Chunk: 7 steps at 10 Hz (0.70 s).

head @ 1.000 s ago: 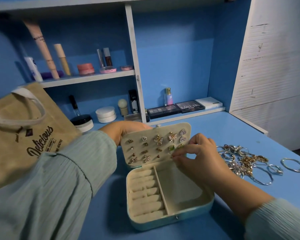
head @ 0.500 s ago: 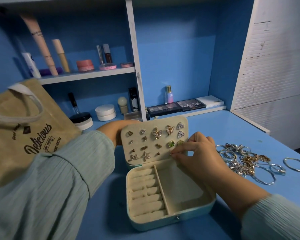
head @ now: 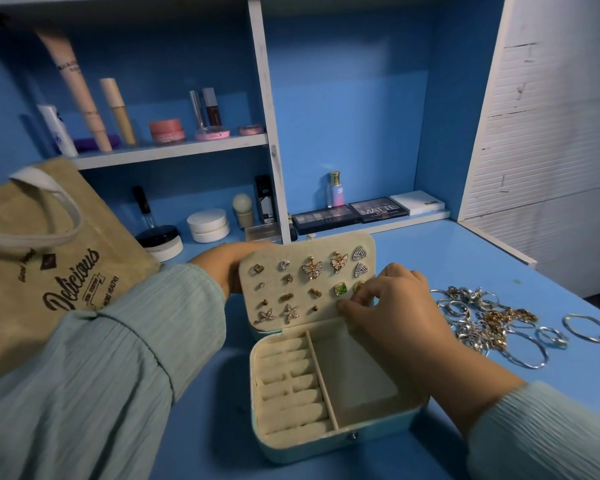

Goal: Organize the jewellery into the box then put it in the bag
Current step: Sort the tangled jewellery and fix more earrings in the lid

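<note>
A person's left hand point(head: 222, 268) braces the raised lid of the small teal jewellery box point(head: 329, 386) from behind, its fingers hidden. Right hand point(head: 388, 306) pinches a green stud onto the lid. Right of the box, loose rings and bangles point(head: 499, 320) wait; left, the tan jute bag point(head: 45, 265).

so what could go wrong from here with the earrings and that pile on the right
1. The right hand works at the green earring on the lid panel; if the fingers slip, it may drop into the open box.
2. The left hand braces the lid from behind; letting go could tip it.
3. The right sleeve is close to the loose jewellery pile and could drag pieces off the blue table.
</note>
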{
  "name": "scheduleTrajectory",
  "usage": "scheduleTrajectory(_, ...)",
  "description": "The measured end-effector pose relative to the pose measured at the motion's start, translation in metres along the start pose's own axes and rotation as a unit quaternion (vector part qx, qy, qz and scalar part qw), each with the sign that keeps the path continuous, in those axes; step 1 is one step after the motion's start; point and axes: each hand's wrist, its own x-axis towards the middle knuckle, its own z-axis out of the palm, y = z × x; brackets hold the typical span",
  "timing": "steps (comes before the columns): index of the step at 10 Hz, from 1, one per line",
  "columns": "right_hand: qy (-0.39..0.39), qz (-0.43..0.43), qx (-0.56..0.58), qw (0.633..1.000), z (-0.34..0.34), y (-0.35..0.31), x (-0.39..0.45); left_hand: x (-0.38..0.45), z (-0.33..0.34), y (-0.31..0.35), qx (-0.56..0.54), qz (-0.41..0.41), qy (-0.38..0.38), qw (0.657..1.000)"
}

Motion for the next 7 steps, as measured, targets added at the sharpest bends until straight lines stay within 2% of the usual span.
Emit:
scheduleTrajectory(1,0.010,0.026,-0.024,0.999,0.000,-0.001,-0.001,-0.001,-0.001,-0.003,0.019,0.030,-0.015,0.999)
scheduleTrajectory(2,0.013,0.054,-0.031,0.998,-0.002,0.001,-0.001,-0.017,0.000,0.002,0.166,0.115,-0.121,0.972)
scheduleTrajectory(3,0.012,0.063,-0.013,0.998,-0.003,0.004,-0.001,-0.019,0.009,0.012,0.178,0.080,-0.201,0.960)
scheduleTrajectory(4,0.016,0.015,-0.006,1.000,0.000,0.009,-0.001,-0.023,0.011,0.013,0.224,0.099,-0.277,0.929)
scheduleTrajectory(5,0.028,-0.037,0.030,0.998,0.001,0.019,0.000,-0.022,0.014,0.008,0.191,0.103,-0.303,0.928)
scheduleTrajectory(7,0.034,-0.131,0.037,0.990,-0.001,0.025,0.000,-0.029,0.017,0.005,0.205,0.136,-0.283,0.927)
